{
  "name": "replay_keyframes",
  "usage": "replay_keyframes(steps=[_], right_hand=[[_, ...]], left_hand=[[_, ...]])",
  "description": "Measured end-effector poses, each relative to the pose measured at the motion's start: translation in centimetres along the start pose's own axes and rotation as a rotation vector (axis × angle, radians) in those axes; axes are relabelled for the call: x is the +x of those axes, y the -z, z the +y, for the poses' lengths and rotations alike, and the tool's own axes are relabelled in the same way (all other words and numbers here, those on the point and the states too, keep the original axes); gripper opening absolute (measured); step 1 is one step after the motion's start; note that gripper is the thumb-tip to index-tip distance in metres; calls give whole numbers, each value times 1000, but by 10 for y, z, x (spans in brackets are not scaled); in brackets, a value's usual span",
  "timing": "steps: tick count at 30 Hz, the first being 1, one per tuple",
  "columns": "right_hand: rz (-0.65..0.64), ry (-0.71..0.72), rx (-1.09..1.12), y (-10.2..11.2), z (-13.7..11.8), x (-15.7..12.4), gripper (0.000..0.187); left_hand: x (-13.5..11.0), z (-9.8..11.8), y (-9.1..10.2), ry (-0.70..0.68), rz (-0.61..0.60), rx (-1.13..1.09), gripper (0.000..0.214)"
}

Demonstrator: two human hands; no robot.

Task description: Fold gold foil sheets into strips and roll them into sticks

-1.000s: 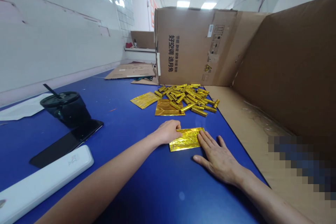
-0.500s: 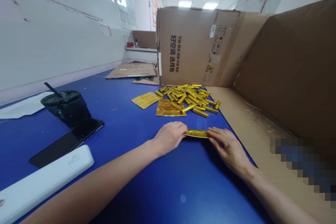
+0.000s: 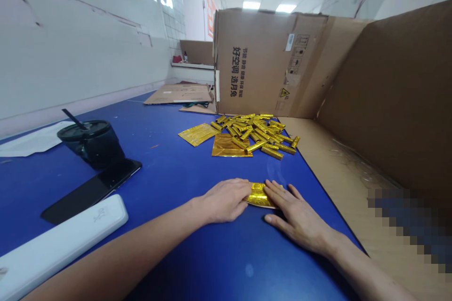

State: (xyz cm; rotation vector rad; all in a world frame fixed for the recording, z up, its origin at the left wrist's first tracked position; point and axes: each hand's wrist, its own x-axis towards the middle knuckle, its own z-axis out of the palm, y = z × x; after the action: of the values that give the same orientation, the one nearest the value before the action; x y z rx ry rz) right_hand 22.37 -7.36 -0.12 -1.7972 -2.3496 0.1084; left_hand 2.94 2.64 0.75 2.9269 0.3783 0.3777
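Observation:
A piece of shiny gold foil paper (image 3: 256,194) lies on the blue tabletop between my hands, its pale edge facing me. My left hand (image 3: 226,201) grips the left end with closed fingers. Flat across the right part rests my right hand (image 3: 298,216), fingers stretched out and thumb spread on the table side. Beyond them is a heap of small rolled gold foil tubes (image 3: 261,131). Two flat foil sheets lie beside the heap: a yellow-gold sheet (image 3: 198,134) and a more orange sheet (image 3: 228,146), partly under some tubes.
To the left stand a dark lidded cup (image 3: 93,146) with a straw, a black phone (image 3: 95,188) and a long white case (image 3: 67,244). Cardboard walls (image 3: 264,66) rise behind the heap and on the right. Flat cardboard (image 3: 180,93) lies at the back left.
Both hands have come nearer and lower, bringing the foil down to the table. It shows a wider face now. My right hand has flattened and slid left over it.

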Motion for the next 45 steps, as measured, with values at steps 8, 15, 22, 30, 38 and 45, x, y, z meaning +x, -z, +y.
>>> replay_keyframes(steps=[8,15,22,30,38,45], right_hand=[[-64,-13,-65,1,-11,-1,64],[-40,-4,-36,-2,-16,-1,63],[-81,-66,-66,1,-16,-5,66],[-29,-155,-121,3,-14,-8,60],[115,-110,-30,-2,0,-6,31],[228,-156,131,-1,6,-2,29]], left_hand=[[-2,11,3,86,-55,-12,61],[0,11,-9,145,-105,28,54],[-3,11,-11,164,-140,-15,61],[-7,12,-14,141,-168,-6,72],[-5,11,-15,157,-159,14,69],[-6,19,1,38,203,115,60]])
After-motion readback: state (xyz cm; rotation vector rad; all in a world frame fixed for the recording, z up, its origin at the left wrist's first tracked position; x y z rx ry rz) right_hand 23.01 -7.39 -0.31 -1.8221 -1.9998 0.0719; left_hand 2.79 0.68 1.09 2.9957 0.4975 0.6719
